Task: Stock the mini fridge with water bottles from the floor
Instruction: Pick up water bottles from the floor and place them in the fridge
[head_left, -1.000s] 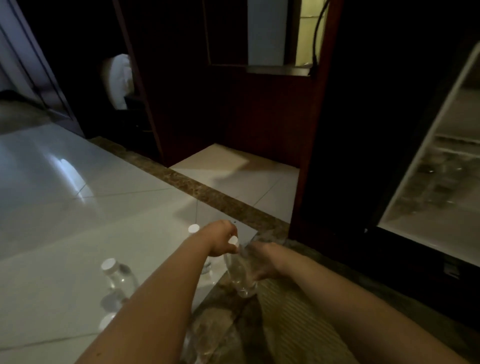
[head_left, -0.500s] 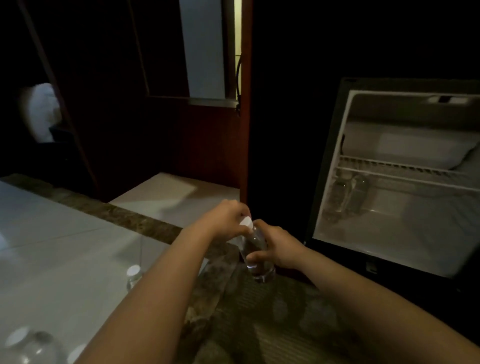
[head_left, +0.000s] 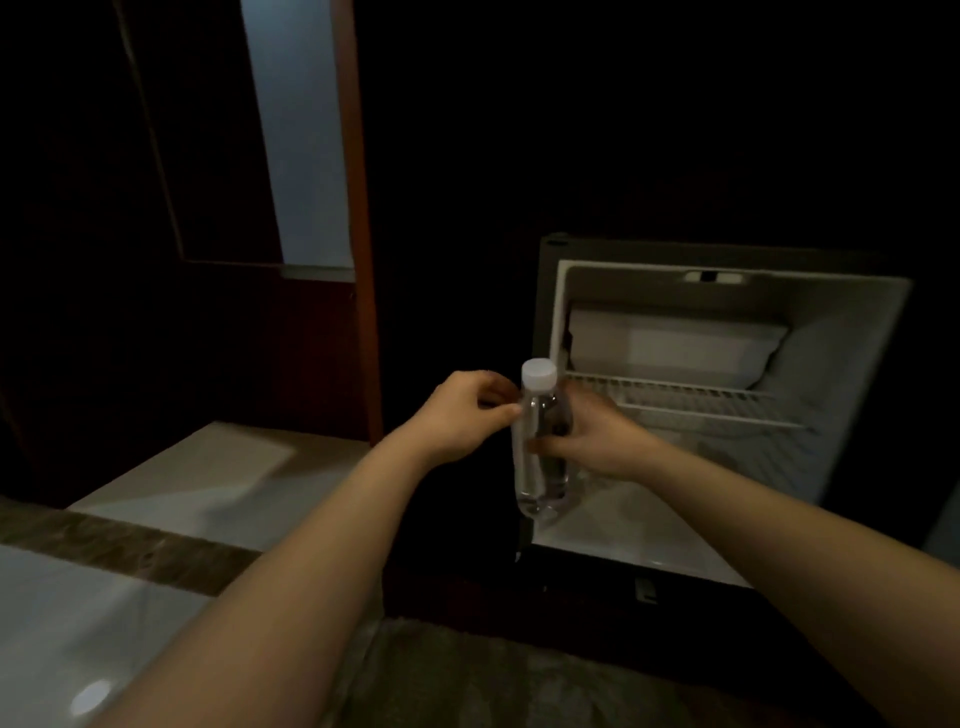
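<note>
**Desk:** Where is the bottle?

**Me:** From my seat I see 1 water bottle (head_left: 537, 457) upright in the air. It is just in front of the left edge of the open mini fridge (head_left: 841, 374) and not yet inside. My right hand (head_left: 602, 441) is wrapped round its middle, thumb across the near side. My left hand (head_left: 462, 415) has its fingers curled, with the tips against the shoulder just under the white cap (head_left: 538, 375). It looks like a light pinch.

**Desk:** How would you finish the step?

**Me:** I'd let the right hand carry it alone and free the left. The wire shelf (head_left: 685, 402) sits at about cap height, so I judge the bottle should go in low, under the shelf. I'd stand it on the white bottom (head_left: 639, 525) of the compartment, toward the far left, which leaves room for more. Clear plastic is hard for me to see in this dim light. I'd go slowly and set the base flat before letting go.

**Desk:** Anything to read?

**Me:** No. The bottle shows no label, only a clear wall and a plain cap. A small tag (head_left: 644, 590) on the dark strip below the fridge is too small for me to read. The fitting (head_left: 711, 277) at the top carries no writing I can make out.
</note>
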